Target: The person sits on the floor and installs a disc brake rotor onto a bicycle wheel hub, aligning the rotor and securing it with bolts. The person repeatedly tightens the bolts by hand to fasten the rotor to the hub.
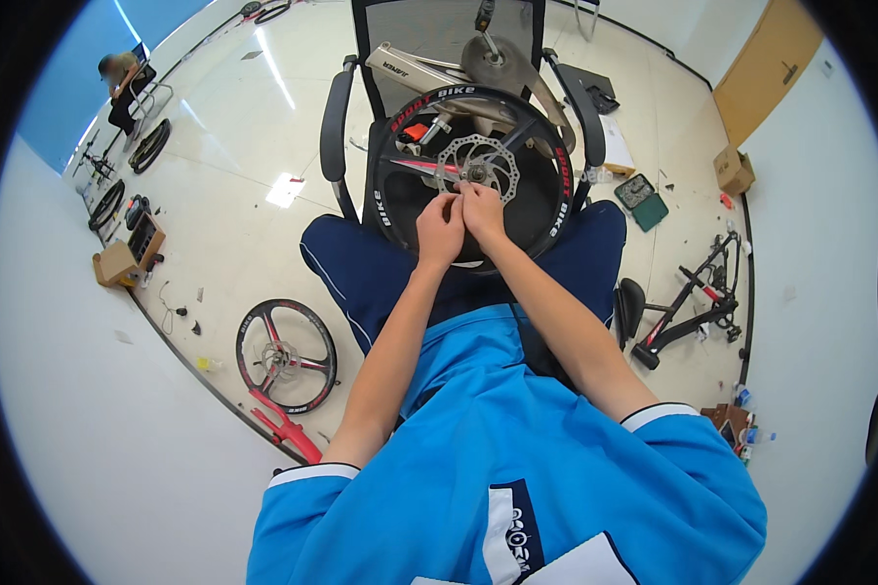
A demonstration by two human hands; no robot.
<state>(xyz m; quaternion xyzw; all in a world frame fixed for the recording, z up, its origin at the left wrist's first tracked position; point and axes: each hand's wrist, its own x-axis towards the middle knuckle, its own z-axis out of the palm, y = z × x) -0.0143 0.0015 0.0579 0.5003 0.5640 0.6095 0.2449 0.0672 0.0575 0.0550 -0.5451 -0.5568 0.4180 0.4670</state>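
A black spoked bicycle wheel (pixel 564 175) leans across my knees and the seat of an office chair, its silver brake disc (pixel 505 161) facing me. My left hand (pixel 440 229) is at the lower left edge of that disc, fingertips pinched together. Close beside it, my right hand (pixel 482 210) has its fingers bent in just below the hub, over the disc's lower part. The fingertips of both hands nearly meet. Whatever lies between them is too small or covered to make out.
Behind the wheel, the office chair (pixel 337 127) bears a pale bicycle frame (pixel 410 68) and loose parts. Another wheel (pixel 330 366) and a red fork (pixel 288 429) lie at left. To the right are a black frame (pixel 688 312) and a green tool case (pixel 649 213). A person (pixel 122 93) sits far left.
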